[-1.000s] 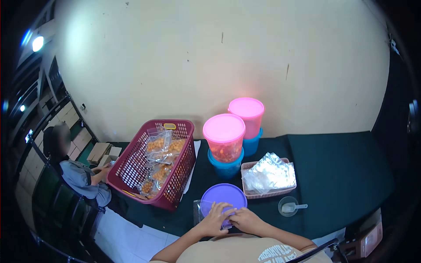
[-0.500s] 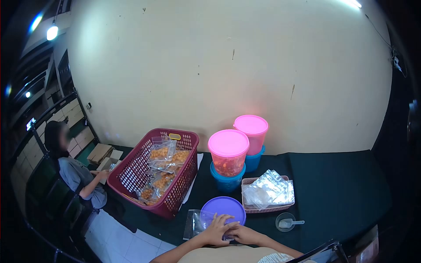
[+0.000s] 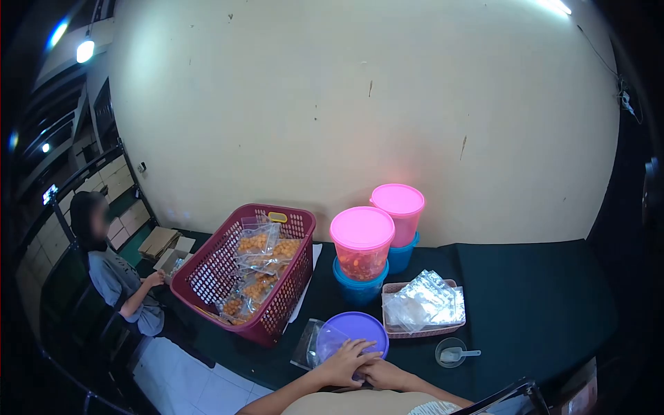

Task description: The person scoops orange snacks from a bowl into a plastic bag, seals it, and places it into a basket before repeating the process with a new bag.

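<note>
A round purple lid (image 3: 354, 326) lies at the table's front edge, just in front of my body. Across its lower part rests my left hand (image 3: 344, 364), fingers stretched out and apart. A clear plastic bag (image 3: 309, 344) sticks out on the left of the lid and runs under that hand. My right hand (image 3: 384, 375) is curled in close, its fingertips partly hidden under the left fingers. What the right fingers pinch, if anything, cannot be made out.
A maroon basket (image 3: 301, 277) holds several bags of orange snacks. Pink-lidded tubs (image 3: 361, 257) stand behind the purple lid. To the right are a tray (image 3: 422, 333) of silvery pouches and a bowl with a scoop (image 3: 453, 354). A person (image 3: 124, 277) works at boxes on the left.
The clear bag's left end now lies more slanted. My hands stay together over the purple lid with slight finger movement. The person at left has shifted their hands a little.
</note>
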Motion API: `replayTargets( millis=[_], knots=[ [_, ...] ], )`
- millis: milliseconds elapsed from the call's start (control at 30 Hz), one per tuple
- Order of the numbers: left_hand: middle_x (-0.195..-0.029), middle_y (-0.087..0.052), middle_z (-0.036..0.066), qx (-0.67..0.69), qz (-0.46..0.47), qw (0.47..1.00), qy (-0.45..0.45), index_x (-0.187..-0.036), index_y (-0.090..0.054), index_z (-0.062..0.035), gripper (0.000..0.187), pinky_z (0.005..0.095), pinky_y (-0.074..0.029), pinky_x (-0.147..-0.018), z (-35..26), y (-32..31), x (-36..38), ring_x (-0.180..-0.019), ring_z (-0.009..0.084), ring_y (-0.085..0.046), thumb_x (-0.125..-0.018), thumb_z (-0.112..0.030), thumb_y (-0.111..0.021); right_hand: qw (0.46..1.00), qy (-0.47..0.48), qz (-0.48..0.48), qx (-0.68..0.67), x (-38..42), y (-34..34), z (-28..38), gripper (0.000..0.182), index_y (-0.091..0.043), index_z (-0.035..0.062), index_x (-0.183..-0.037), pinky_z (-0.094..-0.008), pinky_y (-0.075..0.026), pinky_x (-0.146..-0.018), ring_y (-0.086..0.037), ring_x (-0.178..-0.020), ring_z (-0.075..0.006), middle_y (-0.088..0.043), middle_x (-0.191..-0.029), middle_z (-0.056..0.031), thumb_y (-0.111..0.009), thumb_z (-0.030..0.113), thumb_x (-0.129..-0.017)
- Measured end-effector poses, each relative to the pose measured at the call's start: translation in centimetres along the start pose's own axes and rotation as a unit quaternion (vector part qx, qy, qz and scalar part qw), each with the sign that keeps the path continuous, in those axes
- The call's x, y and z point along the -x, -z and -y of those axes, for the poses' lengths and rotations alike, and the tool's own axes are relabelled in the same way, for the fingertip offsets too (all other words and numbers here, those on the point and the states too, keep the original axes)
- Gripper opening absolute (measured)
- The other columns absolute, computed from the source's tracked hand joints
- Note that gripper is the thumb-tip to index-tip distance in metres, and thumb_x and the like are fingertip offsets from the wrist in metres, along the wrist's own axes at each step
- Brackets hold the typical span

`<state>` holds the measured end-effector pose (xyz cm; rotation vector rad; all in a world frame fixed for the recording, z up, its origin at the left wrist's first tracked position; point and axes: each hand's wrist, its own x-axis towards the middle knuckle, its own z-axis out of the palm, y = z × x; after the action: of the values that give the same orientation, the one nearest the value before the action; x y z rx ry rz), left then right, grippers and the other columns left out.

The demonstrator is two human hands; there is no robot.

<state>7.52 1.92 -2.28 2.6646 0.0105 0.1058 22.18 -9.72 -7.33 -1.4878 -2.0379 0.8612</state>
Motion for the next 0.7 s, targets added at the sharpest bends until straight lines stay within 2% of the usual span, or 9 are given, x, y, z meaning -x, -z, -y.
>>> replayTargets(
  millis=[67,100,167,200,267,400,500,567,700],
  knots=[
    [-0.152,-0.02,0.02,-0.02,-0.02,0.999,-0.025,-0.142,-0.038,-0.019,0.09,0.0577,-0.02,-0.11,-0.1,0.1,0.0,-0.138,0.0433,-0.021,-0.061,-0.029,-0.078,0.995,0.043,-0.079,0.047,0.1,-0.6,-0.1,0.025,-0.065,0.0028,-0.105,-0.0507,-0.037,-0.103,-0.044,-0.122,-0.0444,-0.057,-0.119,-0.0228,-0.055,0.011,-0.083],
    [-0.152,-0.02,0.02,-0.022,-0.022,0.999,-0.025,-0.142,-0.038,-0.019,0.09,0.0577,-0.02,-0.11,0.0,0.2,0.1,-0.138,0.0433,-0.021,-0.061,-0.029,-0.078,0.995,0.045,-0.079,0.05,0.1,-0.7,-0.4,0.025,-0.065,0.0028,-0.105,-0.0507,-0.037,-0.103,-0.044,-0.122,-0.0444,-0.057,-0.119,-0.0228,-0.055,0.011,-0.083],
    [-0.154,-0.013,0.023,-0.005,-0.025,0.999,-0.024,-0.144,-0.034,-0.0193,0.095,0.0557,-0.022,-0.111,-0.1,0.3,0.3,-0.141,0.045,-0.014,-0.062,-0.034,-0.08,0.979,0.104,-0.14,0.106,0.1,-1.0,-1.3,0.028,-0.066,0.0065,-0.106,-0.055,-0.027,-0.109,-0.03,-0.132,-0.0476,-0.051,-0.128,-0.0216,-0.057,0.013,-0.081],
    [-0.154,-0.013,0.023,-0.005,-0.026,0.999,-0.023,-0.144,-0.034,-0.0193,0.095,0.0557,-0.022,-0.111,-0.2,0.7,0.3,-0.141,0.045,-0.014,-0.062,-0.034,-0.08,0.979,0.105,-0.139,0.106,0.2,-0.8,-1.4,0.028,-0.066,0.0065,-0.106,-0.055,-0.027,-0.109,-0.03,-0.132,-0.0476,-0.051,-0.128,-0.0216,-0.057,0.013,-0.081],
    [-0.153,-0.014,0.025,0.007,0.036,0.999,-0.018,-0.144,-0.033,-0.0166,0.102,0.0526,-0.02,-0.112,-0.4,1.6,0.3,-0.141,0.0448,-0.013,-0.059,-0.04,-0.084,0.978,0.113,-0.115,0.133,0.3,-0.7,-1.3,0.03,-0.067,0.011,-0.106,-0.0562,-0.026,-0.109,-0.027,-0.134,-0.0467,-0.05,-0.13,-0.0194,-0.061,0.012,-0.077],
    [-0.153,-0.014,0.024,0.05,0.063,0.996,-0.03,-0.145,-0.03,-0.017,0.108,0.0512,-0.021,-0.113,0.7,3.0,0.2,-0.14,0.046,-0.014,-0.056,-0.041,-0.086,0.978,0.124,-0.104,0.128,0.7,0.5,0.5,0.032,-0.069,0.0152,-0.103,-0.0553,-0.027,-0.109,-0.028,-0.133,-0.0475,-0.049,-0.129,-0.0195,-0.063,0.009,-0.073],
    [-0.153,-0.014,0.023,0.002,0.083,0.997,0.0,-0.145,-0.031,-0.0177,0.111,0.0515,-0.02,-0.113,0.3,4.0,-0.1,-0.14,0.047,-0.014,-0.052,-0.043,-0.087,0.978,0.113,-0.141,0.107,0.7,0.9,1.6,0.031,-0.07,0.0182,-0.1,-0.0558,-0.027,-0.108,-0.031,-0.13,-0.0483,-0.049,-0.127,-0.019,-0.066,0.008,-0.072],
    [-0.153,-0.017,0.021,-0.092,0.079,0.993,-0.006,-0.144,-0.032,-0.0189,0.111,0.056,-0.019,-0.112,0.0,4.3,-0.5,-0.139,0.047,-0.016,-0.051,-0.045,-0.087,0.975,0.121,-0.138,0.126,0.6,1.1,1.2,0.029,-0.069,0.0191,-0.099,-0.057,-0.027,-0.107,-0.032,-0.127,-0.049,-0.049,-0.124,-0.0193,-0.067,0.009,-0.072],
    [-0.152,-0.02,0.019,-0.1,0.085,0.991,-0.008,-0.144,-0.032,-0.0204,0.11,0.0631,-0.016,-0.11,-0.7,5.1,-0.9,-0.139,0.0472,-0.017,-0.051,-0.046,-0.086,0.978,0.114,-0.131,0.116,0.9,2.1,1.8,0.027,-0.069,0.0187,-0.098,-0.0569,-0.028,-0.106,-0.032,-0.127,-0.049,-0.05,-0.122,-0.0204,-0.067,0.01,-0.072]
  ],
)
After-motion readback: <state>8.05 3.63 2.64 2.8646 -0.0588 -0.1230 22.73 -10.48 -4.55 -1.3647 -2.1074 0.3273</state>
